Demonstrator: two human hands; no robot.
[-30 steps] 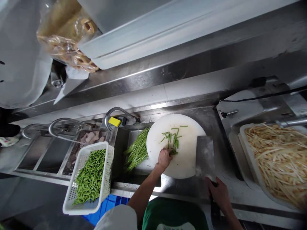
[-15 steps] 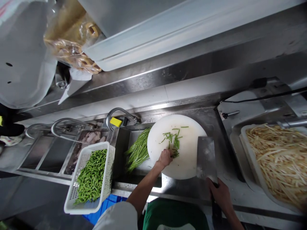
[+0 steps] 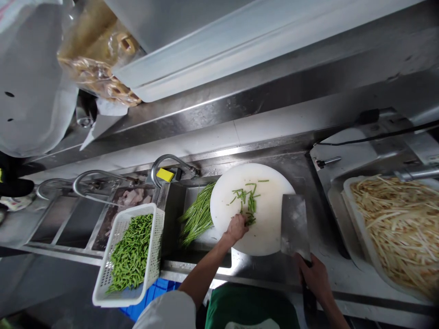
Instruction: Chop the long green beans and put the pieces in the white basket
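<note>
A round white cutting board carries short cut green stalks, loosely scattered near its middle. My left hand is down on the board with its fingers closed round some of the cut pieces at the near end of the pile. Gripped by its dark handle, a broad cleaver is in my right hand; its blade lies flat over the board's right edge, apart from the stalks. Long uncut green stalks lie in the sink just left of the board.
A white perforated basket full of cut green pieces sits at the left over the sink edge. Curved faucets, a yellow sponge and raw meat are behind it. At the right stands a tub of pale shreds.
My left hand has shifted very slightly to the right on the board. The cleaver and my right hand look almost unmoved.
</note>
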